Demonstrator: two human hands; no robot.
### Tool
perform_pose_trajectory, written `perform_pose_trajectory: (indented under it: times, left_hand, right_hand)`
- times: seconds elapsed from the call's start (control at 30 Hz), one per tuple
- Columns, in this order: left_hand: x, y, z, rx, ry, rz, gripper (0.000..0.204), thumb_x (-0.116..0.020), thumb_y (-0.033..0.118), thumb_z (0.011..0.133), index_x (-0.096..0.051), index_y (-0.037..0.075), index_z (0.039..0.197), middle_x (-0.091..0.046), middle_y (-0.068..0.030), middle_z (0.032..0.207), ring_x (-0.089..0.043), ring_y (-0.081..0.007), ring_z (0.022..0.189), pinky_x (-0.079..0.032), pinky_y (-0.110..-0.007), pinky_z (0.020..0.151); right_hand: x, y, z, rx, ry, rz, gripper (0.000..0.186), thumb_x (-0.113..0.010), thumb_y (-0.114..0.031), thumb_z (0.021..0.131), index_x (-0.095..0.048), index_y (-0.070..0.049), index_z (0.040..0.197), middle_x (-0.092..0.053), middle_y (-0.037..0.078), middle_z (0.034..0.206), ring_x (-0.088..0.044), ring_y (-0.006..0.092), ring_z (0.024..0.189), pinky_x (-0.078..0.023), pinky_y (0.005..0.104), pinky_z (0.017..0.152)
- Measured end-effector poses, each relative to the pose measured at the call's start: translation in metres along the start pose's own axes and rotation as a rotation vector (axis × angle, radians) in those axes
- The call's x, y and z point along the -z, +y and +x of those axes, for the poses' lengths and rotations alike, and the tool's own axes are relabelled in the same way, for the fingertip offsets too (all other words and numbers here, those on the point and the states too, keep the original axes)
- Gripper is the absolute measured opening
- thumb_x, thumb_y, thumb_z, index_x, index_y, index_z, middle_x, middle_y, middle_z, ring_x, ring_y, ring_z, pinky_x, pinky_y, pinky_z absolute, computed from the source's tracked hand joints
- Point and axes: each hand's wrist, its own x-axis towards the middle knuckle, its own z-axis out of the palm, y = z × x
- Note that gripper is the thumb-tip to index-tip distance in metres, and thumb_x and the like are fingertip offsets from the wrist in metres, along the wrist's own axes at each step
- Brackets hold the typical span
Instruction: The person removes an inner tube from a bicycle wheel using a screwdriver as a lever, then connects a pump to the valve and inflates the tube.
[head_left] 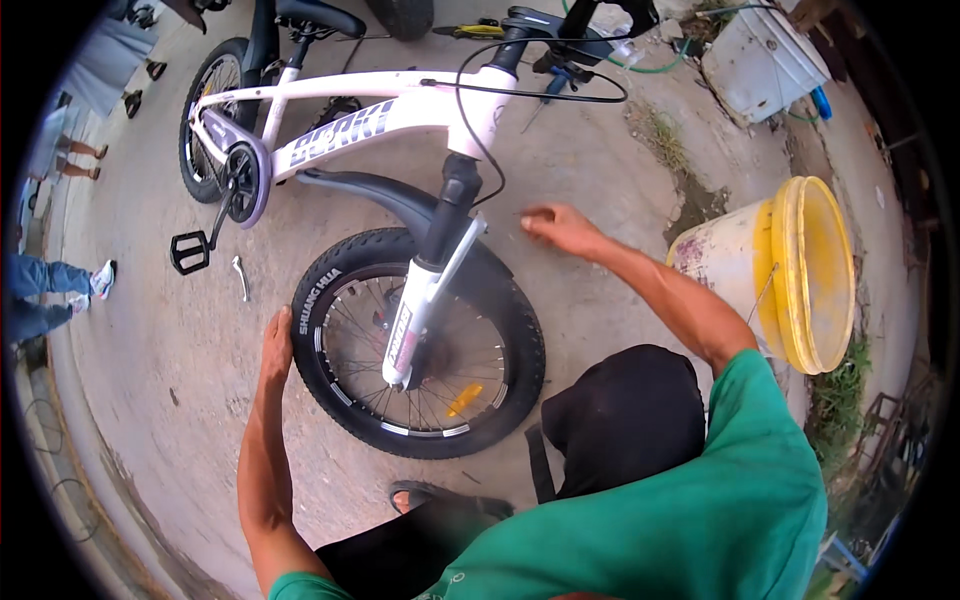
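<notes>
Okay, front wheel [430, 356] of the white bicycle [425, 112] sits just off mid-view toward eight o'clock, frame stretching from it toward eleven. Left hand [279, 342] at the wheel's nine o'clock: fingers fairly straight and together, laid against the outer edge of the black tyre [312, 376], not wrapped round it. Right hand [562, 229] out at two o'clock, off the tyre, fingers loosely curled (motion-blurred, so can't tell if anything's in them). Fork leg [408, 325] crosses the spokes, pointing toward one. Wrench [240, 278] on the ground at ten; yellow-rimmed bucket [725, 255] tipped over near three.
</notes>
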Motion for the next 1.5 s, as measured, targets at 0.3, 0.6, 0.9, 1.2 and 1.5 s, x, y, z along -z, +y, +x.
perform_pose_trajectory:
  times: [0.3, 0.6, 0.9, 1.2, 1.5]
  left_hand:
    - [0.04, 0.017, -0.062, 0.113, 0.054, 0.232, 0.057, -0.046, 0.05, 0.107, -0.065, -0.003, 0.114, -0.069, -0.0135, 0.098, -0.066, -0.0222, 0.086, -0.051, -0.035, 0.076]
    - [0.047, 0.03, -0.151, 0.355, 0.065, 0.286, 0.053, -0.058, 0.046, 0.104, -0.066, -0.005, 0.116, -0.071, -0.0175, 0.102, -0.069, -0.0255, 0.094, -0.053, -0.038, 0.086]
    - [0.028, 0.051, -0.152, 0.373, -0.015, 0.355, 0.044, -0.065, 0.039, 0.101, -0.068, -0.002, 0.116, -0.073, -0.0193, 0.106, -0.07, -0.0299, 0.099, -0.054, -0.04, 0.089]
    - [0.025, 0.055, -0.227, 0.377, -0.085, 0.543, 0.034, -0.07, 0.03, 0.097, -0.068, 0.0, 0.114, -0.071, -0.0204, 0.104, -0.07, -0.0327, 0.09, -0.056, -0.041, 0.081]
    - [0.066, 0.093, -0.296, 0.537, -0.037, 0.64, 0.039, -0.069, 0.034, 0.098, -0.068, -0.001, 0.115, -0.072, -0.0203, 0.104, -0.071, -0.0318, 0.091, -0.057, -0.04, 0.082]
  right_hand:
    - [0.111, 0.001, 0.174, 0.254, 0.298, -1.001, 0.054, -0.046, -0.005, 0.093, -0.053, -0.013, 0.146, -0.053, 0.021, 0.146, -0.051, 0.0387, 0.134, -0.041, 0.0443, 0.114]
    - [0.099, -0.048, 0.189, 0.224, 0.181, -1.512, 0.026, -0.063, -0.011, 0.094, -0.067, -0.013, 0.12, -0.06, 0.013, 0.132, -0.06, 0.0328, 0.121, -0.051, 0.0451, 0.099]
    - [0.051, -0.012, 0.253, 0.95, 0.122, -0.674, 0.033, -0.068, -0.02, 0.092, -0.069, -0.005, 0.12, -0.069, 0.017, 0.119, -0.065, 0.0324, 0.112, -0.051, 0.0412, 0.095]
    - [-0.012, 0.01, 0.303, 0.745, 0.066, -0.119, 0.041, -0.069, -0.026, 0.093, -0.066, -0.003, 0.127, -0.068, 0.017, 0.124, -0.062, 0.0306, 0.119, -0.048, 0.0398, 0.101]
    - [-0.002, 0.03, 0.307, 0.548, 0.033, 0.122, 0.046, -0.07, -0.029, 0.094, -0.064, -0.002, 0.13, -0.066, 0.017, 0.127, -0.059, 0.0295, 0.122, -0.046, 0.0396, 0.103]
